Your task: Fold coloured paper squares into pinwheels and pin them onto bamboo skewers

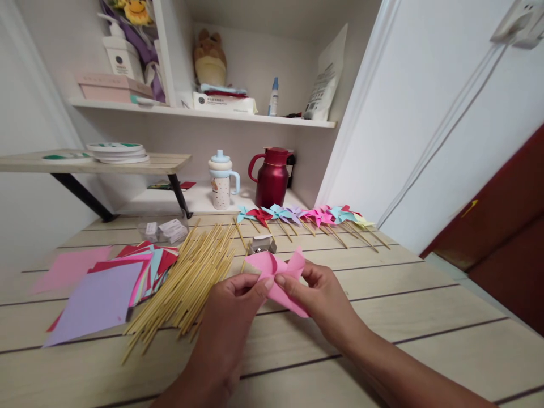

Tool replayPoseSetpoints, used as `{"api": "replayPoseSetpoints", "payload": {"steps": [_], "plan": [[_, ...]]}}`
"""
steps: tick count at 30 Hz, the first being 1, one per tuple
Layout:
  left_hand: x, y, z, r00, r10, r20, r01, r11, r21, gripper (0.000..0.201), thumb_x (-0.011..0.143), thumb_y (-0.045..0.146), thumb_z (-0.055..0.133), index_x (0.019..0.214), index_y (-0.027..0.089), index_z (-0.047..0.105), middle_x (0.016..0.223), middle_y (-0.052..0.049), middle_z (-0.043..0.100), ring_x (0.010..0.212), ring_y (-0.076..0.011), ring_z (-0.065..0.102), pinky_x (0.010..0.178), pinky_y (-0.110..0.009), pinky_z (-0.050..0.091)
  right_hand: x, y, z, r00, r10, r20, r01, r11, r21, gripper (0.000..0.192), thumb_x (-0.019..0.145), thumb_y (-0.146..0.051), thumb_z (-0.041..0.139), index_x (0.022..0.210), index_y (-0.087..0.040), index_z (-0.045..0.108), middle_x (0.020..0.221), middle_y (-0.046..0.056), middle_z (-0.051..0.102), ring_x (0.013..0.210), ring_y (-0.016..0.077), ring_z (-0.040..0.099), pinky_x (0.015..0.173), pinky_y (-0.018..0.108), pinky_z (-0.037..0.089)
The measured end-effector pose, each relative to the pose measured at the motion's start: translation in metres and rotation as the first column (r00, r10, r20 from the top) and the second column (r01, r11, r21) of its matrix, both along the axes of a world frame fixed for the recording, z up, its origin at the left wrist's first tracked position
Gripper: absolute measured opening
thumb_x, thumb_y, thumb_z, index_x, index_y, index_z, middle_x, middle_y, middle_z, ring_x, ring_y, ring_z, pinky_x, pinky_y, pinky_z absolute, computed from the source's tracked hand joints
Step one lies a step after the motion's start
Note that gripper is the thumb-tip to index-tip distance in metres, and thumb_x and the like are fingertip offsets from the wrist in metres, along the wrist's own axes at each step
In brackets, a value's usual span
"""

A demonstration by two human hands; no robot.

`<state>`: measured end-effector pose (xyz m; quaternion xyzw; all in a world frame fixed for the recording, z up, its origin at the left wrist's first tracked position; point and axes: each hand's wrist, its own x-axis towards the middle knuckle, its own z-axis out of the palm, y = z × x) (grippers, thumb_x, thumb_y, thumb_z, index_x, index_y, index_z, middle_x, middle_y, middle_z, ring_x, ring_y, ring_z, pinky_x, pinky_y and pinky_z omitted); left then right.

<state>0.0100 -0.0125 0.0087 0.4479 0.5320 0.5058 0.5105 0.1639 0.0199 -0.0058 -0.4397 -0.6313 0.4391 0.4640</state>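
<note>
Between my two hands is a pink paper pinwheel, its corners folded in toward the middle and some blades standing up. My left hand is closed on its left side, thumb pressed near the centre. From the right, my right hand pinches it, thumb also at the centre and the other fingers behind the paper. A small grey box with shiny little metal pieces sits just beyond the paper. Left of my left hand lies a loose heap of thin wooden sticks.
Coloured paper squares lie at the left. Finished pinwheels on sticks line the table's back edge. Behind them stand a red thermos jug and a speckled cup. A small raised wooden shelf holds white discs at the back left.
</note>
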Motion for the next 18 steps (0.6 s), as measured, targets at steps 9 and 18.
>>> {"api": "replayPoseSetpoints", "payload": {"steps": [9,18], "plan": [[-0.0011,0.0002,0.0000,0.998,0.046,-0.053,-0.049,0.998,-0.044,0.024,0.073,0.040,0.068,0.065,0.017,0.069,0.064,0.000,0.061,0.061,-0.0132,0.048,0.057,-0.023,0.033,0.0010,0.0001,-0.0015,0.989,0.115,-0.090,-0.118,0.993,-0.031,0.022,0.081,-0.039,0.070,0.081,-0.017,0.071,0.078,0.001,0.066,0.071,0.0135,0.055,0.065,0.024,0.042],[-0.0003,0.0017,0.0046,0.993,0.116,-0.036,-0.119,0.989,-0.084,0.021,0.067,0.035,0.070,0.057,0.018,0.064,0.055,0.003,0.054,0.053,-0.0116,0.042,0.052,-0.022,0.032,0.0021,0.0020,-0.0025,0.958,0.197,-0.208,-0.212,0.976,-0.051,0.022,0.085,-0.039,0.068,0.094,-0.019,0.068,0.087,0.001,0.064,0.078,0.0140,0.055,0.072,0.025,0.044]]}}
